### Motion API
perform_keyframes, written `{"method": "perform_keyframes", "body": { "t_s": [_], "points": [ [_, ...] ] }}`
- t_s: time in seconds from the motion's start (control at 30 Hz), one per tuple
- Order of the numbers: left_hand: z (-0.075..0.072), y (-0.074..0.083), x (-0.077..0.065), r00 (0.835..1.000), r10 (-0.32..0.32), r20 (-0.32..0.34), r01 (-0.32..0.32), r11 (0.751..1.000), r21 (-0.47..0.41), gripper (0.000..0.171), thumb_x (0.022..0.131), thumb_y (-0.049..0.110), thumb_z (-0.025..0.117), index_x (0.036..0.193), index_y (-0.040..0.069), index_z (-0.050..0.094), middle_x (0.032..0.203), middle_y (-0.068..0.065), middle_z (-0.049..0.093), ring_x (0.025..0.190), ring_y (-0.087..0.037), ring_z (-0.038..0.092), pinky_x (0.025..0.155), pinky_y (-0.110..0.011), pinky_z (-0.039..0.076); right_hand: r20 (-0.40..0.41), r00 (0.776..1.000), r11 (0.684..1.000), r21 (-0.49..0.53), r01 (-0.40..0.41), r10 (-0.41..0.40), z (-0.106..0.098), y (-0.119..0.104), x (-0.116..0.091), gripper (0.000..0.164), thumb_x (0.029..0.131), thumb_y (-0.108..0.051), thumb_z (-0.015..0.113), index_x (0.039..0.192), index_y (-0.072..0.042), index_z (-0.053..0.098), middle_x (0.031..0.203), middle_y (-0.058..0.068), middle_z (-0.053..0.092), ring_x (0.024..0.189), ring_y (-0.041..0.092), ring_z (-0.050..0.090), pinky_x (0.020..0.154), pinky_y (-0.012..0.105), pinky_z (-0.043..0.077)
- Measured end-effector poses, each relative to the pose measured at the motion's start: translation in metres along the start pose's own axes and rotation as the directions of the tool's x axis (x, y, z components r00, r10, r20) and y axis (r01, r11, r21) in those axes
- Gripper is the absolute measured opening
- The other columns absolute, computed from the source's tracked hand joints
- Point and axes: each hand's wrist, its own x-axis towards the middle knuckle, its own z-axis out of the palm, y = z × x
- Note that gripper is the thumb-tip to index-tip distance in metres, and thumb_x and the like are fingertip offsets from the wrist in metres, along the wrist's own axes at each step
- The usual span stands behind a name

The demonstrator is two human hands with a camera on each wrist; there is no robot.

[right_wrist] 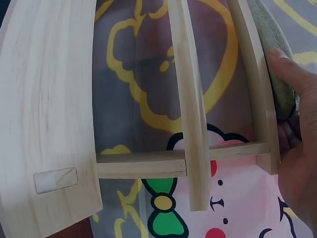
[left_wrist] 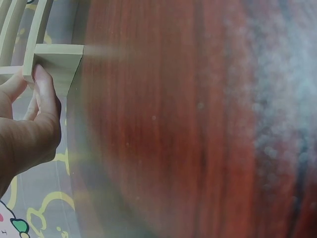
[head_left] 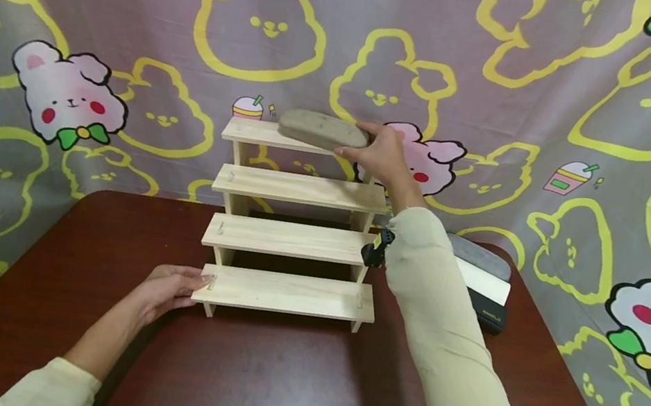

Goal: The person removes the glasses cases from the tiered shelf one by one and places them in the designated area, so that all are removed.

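Note:
A pale wooden stepped shelf with several tiers stands on the table. On its top tier lies a grey-green glasses case, long and rounded. My right hand grips the right end of this case, thumb in front; the right wrist view shows the thumb on the case beside the shelf's top board. At the lowest tier, my left hand pinches the left end of the board. In the left wrist view, thumb and fingers of the left hand sit around the board's corner.
At the right back of the dark red-brown table lie a grey case, a white one and a black one, partly behind my right sleeve. A patterned cloth hangs behind and at the sides.

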Motion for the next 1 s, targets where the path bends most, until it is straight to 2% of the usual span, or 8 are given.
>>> {"method": "perform_keyframes", "body": {
  "t_s": [0.13, 0.33, 0.47, 0.63, 0.87, 1.0],
  "points": [
    [0.000, 0.000, 0.000, 1.000, 0.005, 0.007, -0.005, 1.000, 0.001, 0.061, 0.100, 0.013, 0.062, 0.144, -0.019, 0.035, 0.081, 0.011, 0.069, 0.074, 0.000, 0.067, 0.067, -0.016, 0.058, -0.039, 0.999, 1.000, 0.030, -0.005, 0.006, -0.002, 0.001, -0.005, 0.075, 0.079, -0.025, 0.089, 0.144, -0.006, 0.056, 0.135, 0.016, 0.067, 0.103, 0.019, 0.067, 0.085, 0.028, 0.055],
    [0.000, 0.000, -0.001, 1.000, 0.001, 0.000, -0.001, 1.000, 0.013, 0.062, 0.100, 0.014, 0.062, 0.145, -0.019, 0.034, 0.081, 0.011, 0.069, 0.074, 0.000, 0.066, 0.067, -0.016, 0.058, -0.063, 0.998, 0.996, 0.093, 0.003, 0.003, -0.010, 0.004, -0.012, 0.065, 0.080, -0.019, 0.087, 0.139, -0.007, 0.062, 0.129, 0.016, 0.069, 0.100, 0.017, 0.067, 0.076, 0.019, 0.053],
    [-0.001, 0.000, -0.001, 1.000, 0.005, -0.003, -0.005, 1.000, 0.019, 0.063, 0.099, 0.015, 0.063, 0.145, -0.019, 0.035, 0.082, 0.011, 0.069, 0.074, 0.000, 0.066, 0.067, -0.016, 0.057, -0.085, 0.996, 0.996, 0.084, 0.010, -0.003, -0.020, 0.003, -0.018, 0.064, 0.081, -0.019, 0.086, 0.139, -0.007, 0.062, 0.131, 0.015, 0.067, 0.101, 0.018, 0.064, 0.072, 0.018, 0.051],
    [-0.001, -0.001, -0.003, 1.000, -0.008, -0.003, 0.008, 1.000, 0.028, 0.063, 0.100, 0.015, 0.063, 0.145, -0.018, 0.035, 0.081, 0.012, 0.069, 0.074, 0.000, 0.066, 0.066, -0.015, 0.057, -0.077, 0.997, 0.997, 0.078, -0.008, 0.014, -0.030, 0.003, -0.027, 0.068, 0.083, -0.023, 0.085, 0.143, -0.008, 0.058, 0.138, 0.014, 0.062, 0.108, 0.019, 0.061, 0.075, 0.018, 0.050],
    [0.002, 0.001, -0.003, 1.000, -0.004, -0.007, 0.005, 0.999, 0.034, 0.057, 0.099, 0.016, 0.064, 0.140, -0.016, 0.042, 0.080, 0.011, 0.068, 0.072, 0.000, 0.064, 0.064, -0.015, 0.056, -0.109, 0.994, 0.997, 0.080, 0.016, -0.007, -0.047, 0.001, -0.036, 0.063, 0.084, -0.026, 0.085, 0.141, -0.014, 0.061, 0.135, 0.014, 0.066, 0.105, 0.020, 0.063, 0.067, 0.018, 0.050],
    [0.002, 0.002, -0.004, 1.000, 0.003, -0.007, -0.003, 0.999, 0.035, 0.053, 0.098, 0.015, 0.064, 0.137, -0.016, 0.044, 0.079, 0.011, 0.068, 0.073, 0.000, 0.065, 0.064, -0.015, 0.056, -0.122, 0.992, 0.996, 0.090, 0.018, -0.007, -0.057, -0.001, -0.042, 0.062, 0.084, -0.026, 0.084, 0.140, -0.015, 0.062, 0.135, 0.013, 0.066, 0.108, 0.019, 0.063, 0.071, 0.017, 0.051]
  ]
}}
